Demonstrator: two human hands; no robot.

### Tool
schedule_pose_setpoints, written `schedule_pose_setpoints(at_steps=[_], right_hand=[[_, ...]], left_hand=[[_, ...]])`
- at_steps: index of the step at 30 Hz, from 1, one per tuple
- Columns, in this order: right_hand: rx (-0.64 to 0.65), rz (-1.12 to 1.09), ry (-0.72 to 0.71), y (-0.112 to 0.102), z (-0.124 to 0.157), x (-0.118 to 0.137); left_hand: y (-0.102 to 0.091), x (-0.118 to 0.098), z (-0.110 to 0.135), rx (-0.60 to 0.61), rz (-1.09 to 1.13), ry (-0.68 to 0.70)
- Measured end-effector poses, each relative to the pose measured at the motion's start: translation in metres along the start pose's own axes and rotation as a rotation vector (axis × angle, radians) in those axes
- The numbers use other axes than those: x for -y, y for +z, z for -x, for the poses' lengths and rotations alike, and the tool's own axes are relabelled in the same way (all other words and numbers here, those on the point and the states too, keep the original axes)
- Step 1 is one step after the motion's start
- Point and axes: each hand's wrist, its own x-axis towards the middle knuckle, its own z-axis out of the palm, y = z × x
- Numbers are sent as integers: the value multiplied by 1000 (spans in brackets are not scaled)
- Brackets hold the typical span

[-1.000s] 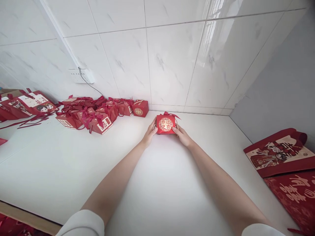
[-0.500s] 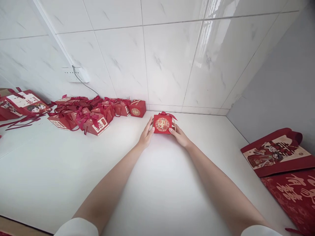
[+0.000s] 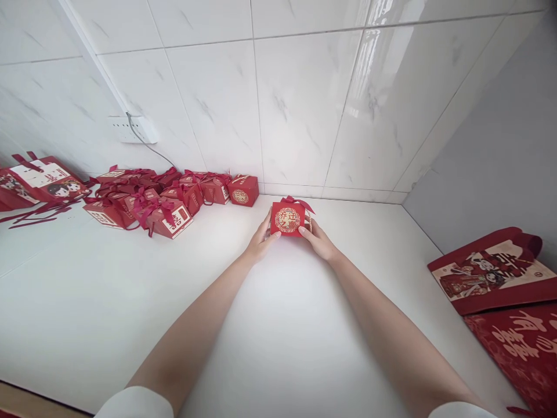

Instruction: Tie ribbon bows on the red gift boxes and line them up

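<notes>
A small red gift box point(image 3: 288, 219) with a round gold emblem faces me on the white tabletop, close to the tiled wall. A dark red ribbon bow point(image 3: 296, 203) rests along its top. My left hand point(image 3: 261, 238) grips the box's left side, its thumb on the lower front corner. From the right, my right hand point(image 3: 318, 237) holds the other side, thumb on the front. A twisted cord point(image 3: 308, 217) shows at the box's right edge. The fingers behind the box are partly hidden.
Several ribboned red boxes point(image 3: 167, 217) lie clustered at the left, with one plain red box point(image 3: 244, 190) at their right end. Red gift bags point(image 3: 56, 180) lie farther left. More red bags point(image 3: 491, 270) lie at the right. A cable point(image 3: 150, 145) runs from a wall socket point(image 3: 122, 129).
My left thumb has moved slightly right across the lower front of the box. The box and my right hand stay nearly in place; the view has shifted slightly.
</notes>
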Motion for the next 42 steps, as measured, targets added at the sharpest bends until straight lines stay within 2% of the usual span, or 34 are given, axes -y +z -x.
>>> schedule_pose_setpoints(at_steps=[4,9,12,15,20,24,28,32,35,42], right_hand=[[-20,45,-13,2,0,1],[-273,266,-91,10,1,-2],[-338,312,-140,14,4,0],[-332,290,-170,16,7,6],[-290,251,-241,15,10,13],[-281,143,-148,16,6,9],[-157,100,-11,20,4,6],[-79,65,30,19,4,5],[-94,64,28,16,4,2],[-128,105,37,13,2,-3]], left_hand=[[-3,7,-1,-77,-115,15],[4,6,4,-335,-553,17],[13,3,7,-325,-668,30],[17,3,8,-262,-576,-15],[12,8,3,-268,-340,-152],[8,8,1,-253,-168,-137],[6,6,1,-191,-168,-45],[3,3,1,-161,-167,-61],[3,0,2,-155,-181,-117],[8,-8,6,-271,-191,-265]])
